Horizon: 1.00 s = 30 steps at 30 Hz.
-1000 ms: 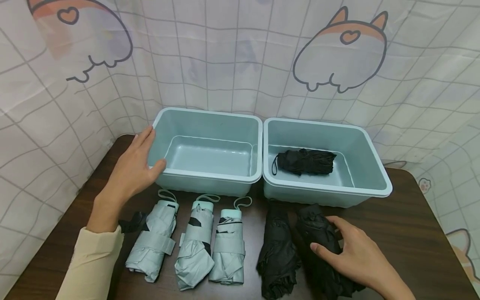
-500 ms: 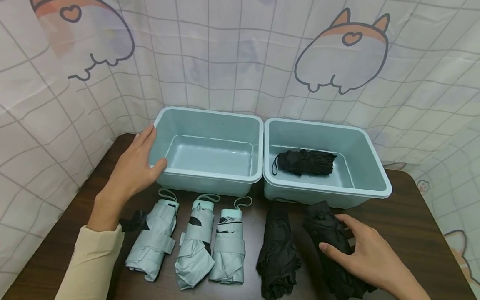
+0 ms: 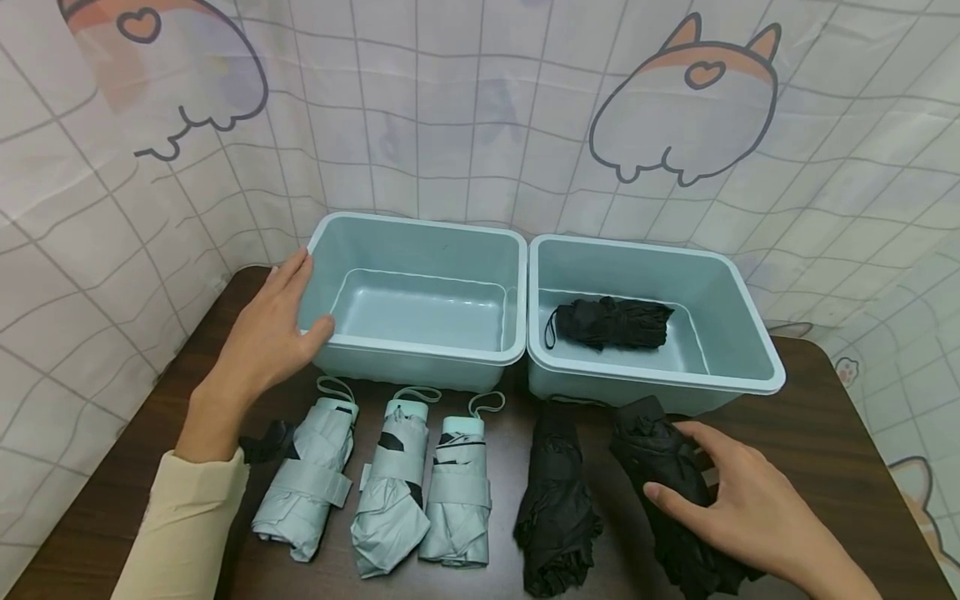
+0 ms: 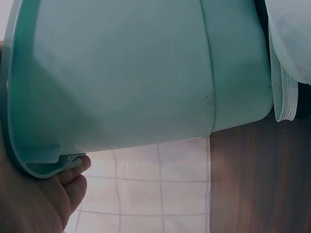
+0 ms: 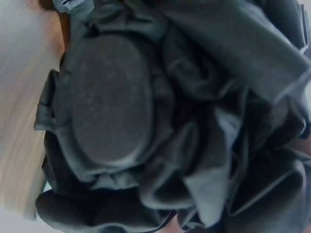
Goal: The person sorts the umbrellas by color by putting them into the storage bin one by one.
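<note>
My left hand [image 3: 273, 329] rests at the left corner of the left pale-blue bin [image 3: 420, 357], fingers fairly straight along its side and thumb at the front rim. In the left wrist view the palm lies against the bin's rim [image 4: 6, 97]. My right hand [image 3: 750, 508] grips a folded black umbrella [image 3: 660, 467], thumb on one side and fingers on the other. That umbrella's round end [image 5: 112, 99] fills much of the right wrist view, where the hand is mostly hidden. Beside it lies another black umbrella [image 3: 555, 508].
Three folded light-blue umbrellas [image 3: 307, 475], with wrist loops, lie before the left bin. The right bin [image 3: 645, 385] holds one black umbrella [image 3: 613, 323]. A patterned curtain [image 3: 450, 108] hangs behind the dark wooden table [image 3: 810, 417].
My right hand has shifted right with the black umbrella, widening the gap to the other black one. The left hand keeps its place at the bin.
</note>
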Each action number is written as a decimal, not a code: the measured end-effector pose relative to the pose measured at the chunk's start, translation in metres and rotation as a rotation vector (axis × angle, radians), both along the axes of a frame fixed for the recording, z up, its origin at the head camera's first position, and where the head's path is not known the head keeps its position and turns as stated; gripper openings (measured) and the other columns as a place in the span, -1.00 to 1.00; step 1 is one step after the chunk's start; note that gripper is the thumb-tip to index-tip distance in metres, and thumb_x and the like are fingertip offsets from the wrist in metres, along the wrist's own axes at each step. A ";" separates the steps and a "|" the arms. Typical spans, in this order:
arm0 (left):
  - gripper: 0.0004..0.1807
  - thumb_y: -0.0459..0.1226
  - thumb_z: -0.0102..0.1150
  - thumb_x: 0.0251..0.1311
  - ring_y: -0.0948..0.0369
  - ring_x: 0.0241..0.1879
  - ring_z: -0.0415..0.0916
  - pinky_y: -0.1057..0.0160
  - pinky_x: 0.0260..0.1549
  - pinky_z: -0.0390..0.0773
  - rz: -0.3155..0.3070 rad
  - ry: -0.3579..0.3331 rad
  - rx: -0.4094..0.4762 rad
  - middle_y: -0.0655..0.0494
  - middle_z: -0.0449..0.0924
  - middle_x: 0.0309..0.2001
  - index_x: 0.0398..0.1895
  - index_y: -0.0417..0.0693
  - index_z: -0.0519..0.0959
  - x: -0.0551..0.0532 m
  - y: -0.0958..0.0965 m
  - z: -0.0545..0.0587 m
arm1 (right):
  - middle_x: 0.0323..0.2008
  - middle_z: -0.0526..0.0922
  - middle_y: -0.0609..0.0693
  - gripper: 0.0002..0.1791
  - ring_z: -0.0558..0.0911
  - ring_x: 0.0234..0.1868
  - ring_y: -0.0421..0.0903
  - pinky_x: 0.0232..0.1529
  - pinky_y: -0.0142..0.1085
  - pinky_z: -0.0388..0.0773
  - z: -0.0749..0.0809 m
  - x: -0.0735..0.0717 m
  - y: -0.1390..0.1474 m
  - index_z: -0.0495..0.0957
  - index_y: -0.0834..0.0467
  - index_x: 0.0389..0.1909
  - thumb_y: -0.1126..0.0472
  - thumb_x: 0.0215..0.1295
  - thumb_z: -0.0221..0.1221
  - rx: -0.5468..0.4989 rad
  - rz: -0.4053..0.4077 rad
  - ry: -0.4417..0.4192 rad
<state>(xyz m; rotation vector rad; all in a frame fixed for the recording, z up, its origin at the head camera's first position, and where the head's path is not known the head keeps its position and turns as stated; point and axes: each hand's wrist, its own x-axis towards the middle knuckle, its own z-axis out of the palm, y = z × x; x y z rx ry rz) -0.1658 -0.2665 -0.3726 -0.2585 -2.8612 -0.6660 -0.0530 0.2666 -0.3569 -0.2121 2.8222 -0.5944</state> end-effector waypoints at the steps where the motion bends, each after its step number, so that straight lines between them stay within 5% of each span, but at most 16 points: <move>1: -0.07 -0.05 0.03 0.37 -0.38 0.65 -0.01 -0.46 0.52 0.14 0.000 -0.001 0.003 -0.19 -0.06 0.73 0.72 -0.22 -0.02 0.000 0.000 0.000 | 0.22 0.67 0.32 -0.02 0.78 -0.16 -0.02 -0.27 0.05 0.72 0.000 0.000 0.000 0.37 0.22 0.48 -0.34 0.25 0.38 0.005 0.000 0.005; 14: -0.07 -0.05 0.02 0.38 -0.35 0.67 -0.03 -0.41 0.56 0.12 -0.003 0.002 0.010 -0.17 -0.07 0.74 0.71 -0.24 -0.02 0.000 -0.001 -0.001 | 0.22 0.66 0.32 -0.03 0.77 -0.19 -0.03 -0.32 0.04 0.70 0.008 0.000 0.005 0.39 0.18 0.47 -0.33 0.22 0.41 0.045 0.026 0.045; 30: -0.07 -0.04 0.00 0.40 -0.35 0.68 -0.06 -0.42 0.56 0.10 0.000 -0.024 0.008 -0.13 -0.12 0.75 0.72 -0.20 -0.05 0.001 -0.002 0.001 | 0.29 0.62 0.35 -0.06 0.78 -0.17 -0.04 -0.33 -0.03 0.68 0.012 -0.002 0.002 0.36 0.19 0.50 -0.26 0.27 0.41 -0.025 0.040 0.060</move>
